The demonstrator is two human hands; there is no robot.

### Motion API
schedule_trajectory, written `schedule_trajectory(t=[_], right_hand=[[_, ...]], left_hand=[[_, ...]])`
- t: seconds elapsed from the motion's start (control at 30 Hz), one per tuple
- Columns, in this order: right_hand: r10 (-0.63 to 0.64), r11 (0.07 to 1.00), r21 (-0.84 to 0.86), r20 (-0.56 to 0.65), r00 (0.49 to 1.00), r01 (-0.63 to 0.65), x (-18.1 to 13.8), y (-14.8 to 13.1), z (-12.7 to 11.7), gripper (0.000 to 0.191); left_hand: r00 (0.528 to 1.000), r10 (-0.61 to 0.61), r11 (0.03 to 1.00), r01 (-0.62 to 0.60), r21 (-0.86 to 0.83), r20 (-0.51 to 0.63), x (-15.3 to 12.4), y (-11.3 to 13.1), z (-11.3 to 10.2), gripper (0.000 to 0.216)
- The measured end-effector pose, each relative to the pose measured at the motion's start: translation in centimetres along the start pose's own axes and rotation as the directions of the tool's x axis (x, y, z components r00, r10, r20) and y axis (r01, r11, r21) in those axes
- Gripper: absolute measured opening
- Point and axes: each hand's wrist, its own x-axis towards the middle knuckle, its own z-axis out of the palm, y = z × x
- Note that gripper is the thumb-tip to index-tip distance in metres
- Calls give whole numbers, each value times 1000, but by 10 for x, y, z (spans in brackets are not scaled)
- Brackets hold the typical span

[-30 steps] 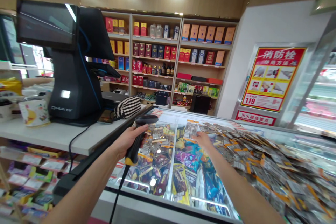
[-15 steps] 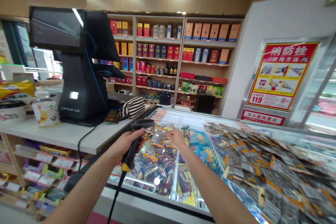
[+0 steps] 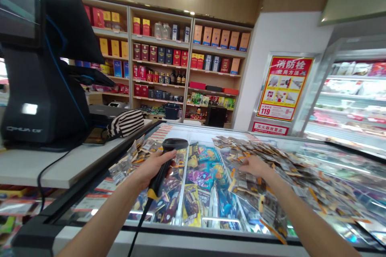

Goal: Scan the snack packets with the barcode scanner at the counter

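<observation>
My left hand (image 3: 158, 166) is closed around the handle of a black and yellow corded barcode scanner (image 3: 159, 176), held upright above a glass-topped freezer (image 3: 187, 229). Over on the right, my right hand (image 3: 255, 166) reaches into a large heap of small flat snack packets (image 3: 289, 164) on the glass. Its fingers bend down onto the near-left side of the heap, and whether they grip a packet is unclear. A smaller group of similar packets (image 3: 123, 168) lies left of the scanner. Colourful wrapped ice creams (image 3: 200, 176) show through the glass.
At the left, a counter (image 3: 54, 168) carries a black checkout terminal (image 3: 33, 88) and a black-and-white striped bag (image 3: 126, 123). The scanner's cord (image 3: 140, 225) hangs toward me. Shelves of boxed bottles (image 3: 161, 54) stand behind the freezer; a lit display fridge (image 3: 350, 92) is at right.
The view has turned right. My right hand has moved from beside the scanner, near the left packets, across to the heap on the right. My left hand still holds the scanner.
</observation>
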Motion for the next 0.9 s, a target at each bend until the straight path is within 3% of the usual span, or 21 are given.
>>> schedule_trajectory(t=[0.17, 0.3, 0.4, 0.47, 0.6, 0.7, 0.9], right_hand=[[-33, 997, -67, 88, 996, 39, -11, 13, 5, 32], [-24, 1000, 14, 118, 993, 22, -5, 15, 8, 39], [18, 985, 170, 6, 1000, -19, 2, 13, 8, 30], [92, 927, 373, -127, 988, -39, 6, 7, 10, 26], [222, 664, 746, -262, 939, 51, 15, -20, 19, 21], [264, 572, 813, -306, 915, 107, 22, -44, 28, 19], [220, 519, 838, -323, 920, 170, 38, -71, 44, 23]], left_hand=[[999, 28, 999, -29, 20, 41, 5, -3, 9, 30], [998, 32, 999, -34, 36, 53, 5, -4, 11, 29], [997, 35, 999, -37, 31, 70, 3, -3, 10, 30], [996, 35, 999, -37, 23, 82, 1, -2, 9, 30], [996, 11, 1000, -12, 15, 85, -5, 3, 11, 28], [995, -4, 1000, 2, 20, 99, -11, 7, 14, 26], [987, 21, 1000, -22, 6, 161, -18, 9, 17, 25]])
